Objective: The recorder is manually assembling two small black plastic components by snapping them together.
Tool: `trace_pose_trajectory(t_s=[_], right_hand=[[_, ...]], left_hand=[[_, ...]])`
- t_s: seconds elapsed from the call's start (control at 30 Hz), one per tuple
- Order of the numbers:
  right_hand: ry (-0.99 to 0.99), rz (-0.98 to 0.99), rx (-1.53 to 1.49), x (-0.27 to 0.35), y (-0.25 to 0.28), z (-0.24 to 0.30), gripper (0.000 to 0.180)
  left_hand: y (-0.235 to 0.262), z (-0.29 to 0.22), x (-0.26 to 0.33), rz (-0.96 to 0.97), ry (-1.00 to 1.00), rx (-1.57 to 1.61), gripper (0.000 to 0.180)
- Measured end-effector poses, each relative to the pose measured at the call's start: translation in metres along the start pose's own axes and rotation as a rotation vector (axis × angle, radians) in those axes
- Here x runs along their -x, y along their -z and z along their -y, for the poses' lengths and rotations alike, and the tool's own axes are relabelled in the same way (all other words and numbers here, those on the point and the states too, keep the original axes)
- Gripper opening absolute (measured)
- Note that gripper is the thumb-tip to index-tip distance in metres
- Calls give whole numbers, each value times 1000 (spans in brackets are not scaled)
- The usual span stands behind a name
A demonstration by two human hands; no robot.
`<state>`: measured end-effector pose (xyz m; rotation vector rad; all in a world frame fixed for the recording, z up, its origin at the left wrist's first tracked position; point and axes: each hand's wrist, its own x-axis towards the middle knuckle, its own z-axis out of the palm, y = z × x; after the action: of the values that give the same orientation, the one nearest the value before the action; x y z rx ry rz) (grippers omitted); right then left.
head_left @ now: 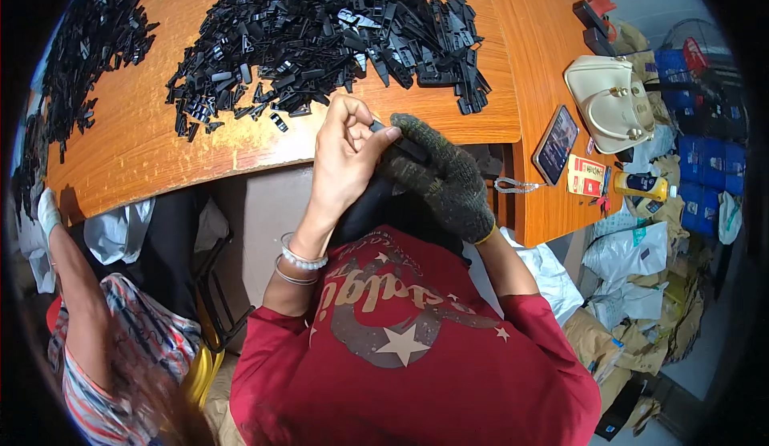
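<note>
My bare left hand [344,153], with two bracelets at its wrist, is pinched at one end of a small black plastic part [411,149]. A dark green knitted glove covers my right hand [450,177], whose fingers are closed round the same part. Both hands meet just off the table's near edge, above my lap. The glove and fingers hide much of the part. Past my hands, a large heap of black plastic parts [296,33] spreads over the wooden table [152,153], the longer pieces at its right side.
Another heap of black parts [100,33] lies far left, where a co-worker's gloved hand [48,209] is at the table edge. On the right stand a phone [556,145], a cream handbag [609,101] and a yellow bottle [641,185]. Bags [629,254] crowd beyond the table's right edge.
</note>
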<state>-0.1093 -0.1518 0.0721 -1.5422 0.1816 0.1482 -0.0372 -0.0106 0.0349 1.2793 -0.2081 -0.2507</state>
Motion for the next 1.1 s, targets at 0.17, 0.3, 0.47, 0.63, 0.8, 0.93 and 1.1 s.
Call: trace_pose_trajectory(t_s=[0.17,0.3,0.47,0.63,0.8,0.93,1.1], right_hand=[[-241,-175,37,26,21,31,35],[-217,-536,335,76,87,52,29],[-624,-453,593,187,176,58,24],[-895,-365,679,204,177,53,20],[-858,-306,827,176,176,43,16],[-67,8,872,115,158,18,22],[409,47,1467,42,108,-21,30]], left_hand=[[-16,7,3,109,182,26,30],[-15,27,-1,293,194,-168,20],[-15,24,-14,266,221,-109,12],[-16,28,-26,241,231,-187,13],[-37,41,-56,74,-534,-742,13],[-47,49,-75,108,-573,-1065,24],[-43,48,-51,0,-539,-762,27]])
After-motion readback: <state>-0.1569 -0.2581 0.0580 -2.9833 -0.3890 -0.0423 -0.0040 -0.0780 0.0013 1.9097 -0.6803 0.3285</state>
